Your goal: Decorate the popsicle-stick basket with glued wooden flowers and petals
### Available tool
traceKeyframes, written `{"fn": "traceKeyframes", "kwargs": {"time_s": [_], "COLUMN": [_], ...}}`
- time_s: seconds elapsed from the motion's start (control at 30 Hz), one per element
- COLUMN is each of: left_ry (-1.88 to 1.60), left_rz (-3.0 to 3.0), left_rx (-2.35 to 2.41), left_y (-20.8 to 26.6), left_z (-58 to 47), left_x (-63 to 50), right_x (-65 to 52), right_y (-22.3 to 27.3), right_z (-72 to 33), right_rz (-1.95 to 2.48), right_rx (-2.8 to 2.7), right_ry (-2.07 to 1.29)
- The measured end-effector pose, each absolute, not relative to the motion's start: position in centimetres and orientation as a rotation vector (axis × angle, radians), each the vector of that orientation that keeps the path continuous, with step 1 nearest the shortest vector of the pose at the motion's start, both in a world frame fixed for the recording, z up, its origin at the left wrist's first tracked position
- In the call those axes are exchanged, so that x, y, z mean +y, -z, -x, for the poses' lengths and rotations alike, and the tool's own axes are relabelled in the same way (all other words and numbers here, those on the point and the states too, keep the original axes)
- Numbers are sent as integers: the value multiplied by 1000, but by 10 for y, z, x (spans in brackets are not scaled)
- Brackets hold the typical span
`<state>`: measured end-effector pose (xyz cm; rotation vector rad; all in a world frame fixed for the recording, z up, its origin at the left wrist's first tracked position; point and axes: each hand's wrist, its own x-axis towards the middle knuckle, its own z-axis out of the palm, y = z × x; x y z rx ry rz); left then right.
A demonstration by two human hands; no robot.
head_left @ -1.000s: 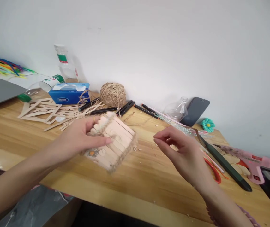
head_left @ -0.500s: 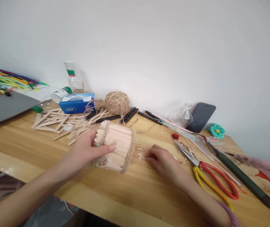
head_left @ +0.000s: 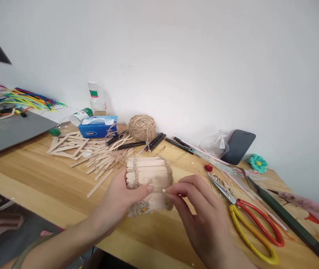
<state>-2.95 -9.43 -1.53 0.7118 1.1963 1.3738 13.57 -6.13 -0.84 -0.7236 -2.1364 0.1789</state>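
My left hand (head_left: 122, 200) grips a small holder made of popsicle sticks (head_left: 154, 166), thumb across its front. Braided twine runs along both of its ends, and a grey flower (head_left: 143, 207) with an orange middle sits on its lower part. Between the thumb and fingers of my right hand (head_left: 200, 209) is a tiny pale wood chip (head_left: 164, 190), close against the holder's front. Scissors (head_left: 224, 190) with red and yellow handles lie right of that hand, beside wood shavings and a red rose (head_left: 208, 167).
Behind the holder are loose popsicle sticks (head_left: 100, 183), a twine ball (head_left: 141, 127), black markers (head_left: 156, 142) and a blue tissue pack (head_left: 97, 127). To the right lie a phone (head_left: 239, 146), a teal flower (head_left: 258, 163), a dark green knife-like tool (head_left: 290, 220) and a pink glue gun (head_left: 307, 203).
My right hand has left the tabletop with a wood chip pinched in it and come up to the holder. In view, the holder sits slightly lower and further right.
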Motion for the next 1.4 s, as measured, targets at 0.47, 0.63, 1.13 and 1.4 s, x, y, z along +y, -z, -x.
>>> {"fn": "traceKeyframes", "kwargs": {"time_s": [0.47,0.63,1.13,1.4], "left_ry": [-1377,-1387,-1396,-1413], "left_rz": [-693,-710,-716,-597], "left_rx": [1166,1139,1193,1159], "left_y": [12,14,19,11], "left_z": [17,17,14,12], "left_x": [-105,-105,-104,-108], "right_x": [-62,-64,-66,-66], "right_y": [7,8,9,13], "right_z": [-129,-131,-129,-135], "right_rz": [701,705,678,874], "right_rx": [-2158,-2143,-2100,-1955], "right_ry": [-135,-202,-121,-498]}}
